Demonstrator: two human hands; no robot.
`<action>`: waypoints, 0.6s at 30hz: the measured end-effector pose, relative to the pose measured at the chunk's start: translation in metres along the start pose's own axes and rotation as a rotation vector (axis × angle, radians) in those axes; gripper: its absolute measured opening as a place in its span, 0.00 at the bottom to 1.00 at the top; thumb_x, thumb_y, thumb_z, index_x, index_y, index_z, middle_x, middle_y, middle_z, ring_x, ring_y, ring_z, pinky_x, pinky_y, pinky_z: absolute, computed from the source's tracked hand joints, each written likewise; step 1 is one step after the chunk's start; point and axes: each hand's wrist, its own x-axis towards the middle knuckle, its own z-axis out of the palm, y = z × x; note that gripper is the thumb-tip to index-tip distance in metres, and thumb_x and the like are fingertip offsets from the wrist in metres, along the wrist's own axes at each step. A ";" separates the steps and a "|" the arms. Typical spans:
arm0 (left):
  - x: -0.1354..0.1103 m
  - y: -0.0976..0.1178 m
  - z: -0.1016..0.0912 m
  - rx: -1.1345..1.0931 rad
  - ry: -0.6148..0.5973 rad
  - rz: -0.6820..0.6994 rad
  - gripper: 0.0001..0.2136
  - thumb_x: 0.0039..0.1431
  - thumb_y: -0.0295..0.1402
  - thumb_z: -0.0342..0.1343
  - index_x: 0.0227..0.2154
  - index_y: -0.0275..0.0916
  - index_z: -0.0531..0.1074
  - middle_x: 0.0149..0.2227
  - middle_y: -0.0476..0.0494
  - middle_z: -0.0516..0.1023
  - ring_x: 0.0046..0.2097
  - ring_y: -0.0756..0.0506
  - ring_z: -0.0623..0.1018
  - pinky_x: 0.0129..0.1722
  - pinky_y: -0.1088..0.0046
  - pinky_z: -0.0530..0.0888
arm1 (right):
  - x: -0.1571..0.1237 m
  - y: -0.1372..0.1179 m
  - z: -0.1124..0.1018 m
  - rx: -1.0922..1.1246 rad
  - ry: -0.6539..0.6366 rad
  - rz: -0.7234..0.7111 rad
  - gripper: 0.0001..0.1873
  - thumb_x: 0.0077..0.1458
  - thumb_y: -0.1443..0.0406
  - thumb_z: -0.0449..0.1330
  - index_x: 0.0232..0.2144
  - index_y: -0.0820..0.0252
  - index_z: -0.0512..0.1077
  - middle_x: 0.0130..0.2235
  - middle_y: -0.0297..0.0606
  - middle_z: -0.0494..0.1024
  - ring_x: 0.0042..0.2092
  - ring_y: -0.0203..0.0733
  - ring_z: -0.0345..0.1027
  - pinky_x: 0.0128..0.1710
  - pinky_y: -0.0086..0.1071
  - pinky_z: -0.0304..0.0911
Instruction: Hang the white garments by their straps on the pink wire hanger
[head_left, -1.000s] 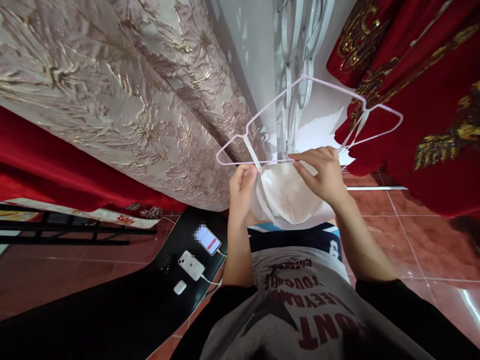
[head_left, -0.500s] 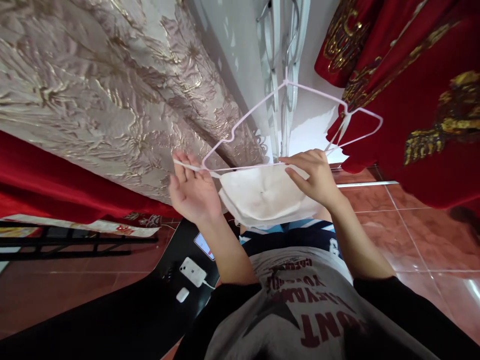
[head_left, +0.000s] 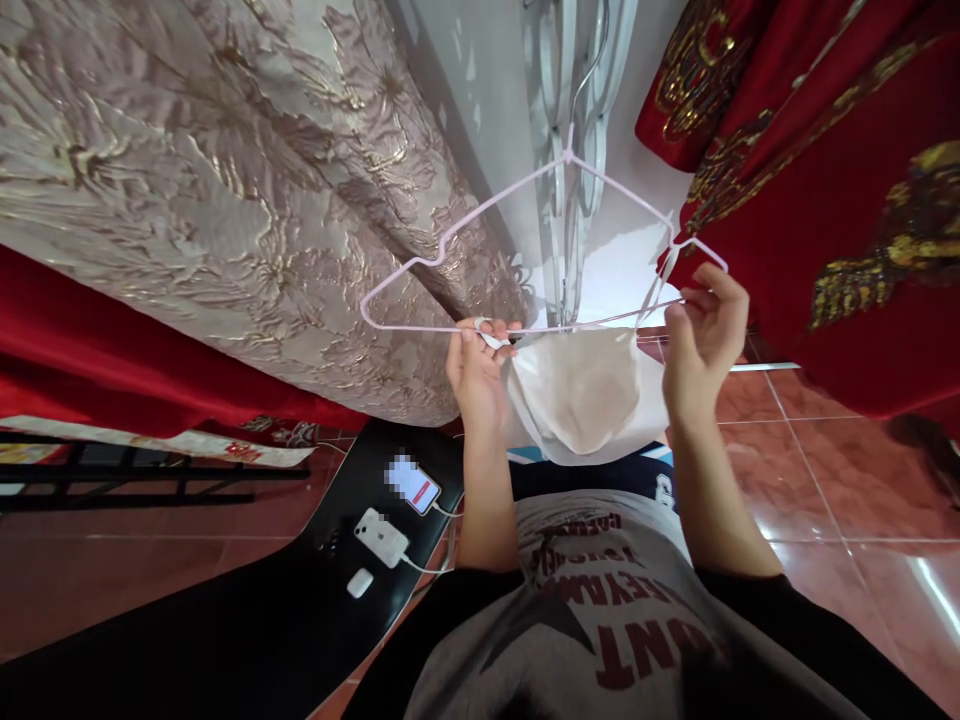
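Both forearms reach toward twelve o'clock, fingers bent. Straight ahead, the thin pale-pink hanger [head_left: 568,157] points its silver hook toward twelve, long axis nine-to-three. The left hand [head_left: 480,372] closes on a white fabric strap [head_left: 491,340] beside the lower bar; the right hand [head_left: 707,345] grips the hanger's three-o'clock end. Off-white cloth garment [head_left: 581,390]: between them.

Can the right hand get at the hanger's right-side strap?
Probably yes: the strap hangs just beside the right hand, with nothing visible between, though its fingers seem occupied with the hanger.
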 end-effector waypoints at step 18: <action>0.012 0.017 -0.012 0.011 -0.022 0.016 0.21 0.61 0.54 0.67 0.32 0.42 0.68 0.29 0.49 0.72 0.37 0.47 0.82 0.31 0.75 0.73 | 0.051 0.049 -0.027 0.289 0.419 -0.124 0.14 0.62 0.66 0.61 0.47 0.50 0.83 0.41 0.39 0.84 0.43 0.46 0.80 0.46 0.46 0.76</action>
